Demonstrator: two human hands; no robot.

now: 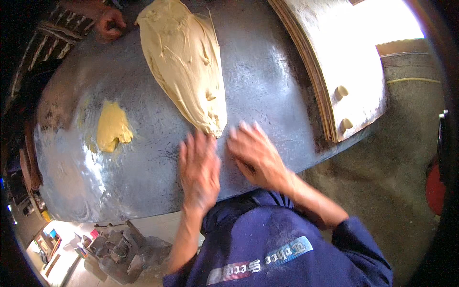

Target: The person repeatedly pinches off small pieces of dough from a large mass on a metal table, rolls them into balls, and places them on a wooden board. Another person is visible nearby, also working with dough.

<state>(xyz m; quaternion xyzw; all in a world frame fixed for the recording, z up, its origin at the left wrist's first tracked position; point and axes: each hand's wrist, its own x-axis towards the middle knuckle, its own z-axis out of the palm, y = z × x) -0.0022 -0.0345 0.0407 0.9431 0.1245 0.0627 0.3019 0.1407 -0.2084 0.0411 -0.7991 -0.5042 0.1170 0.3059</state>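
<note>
A long, pale mass of dough (186, 67) lies on the dark metal worktop (258, 100), narrowing toward me. My left hand (198, 165), palm down with fingers stretched out, is at the dough's narrow tip; its fingertips seem to touch it. To the right of that tip is my right hand (256, 155), also palm down, its fingers extended and slightly blurred. Neither hand appears to grip anything, though the palms are hidden. On the left of the worktop sits a soft yellow lump of fat (112, 126), smeared around its edges.
Stacked boards (330, 62) cover the worktop's right side, bearing two small dough pieces, one nearer (346, 124) and one farther (341, 92). Another person's closed hand (110, 23) is at the far left edge. Cluttered grey objects (126, 253) stand below the near left edge.
</note>
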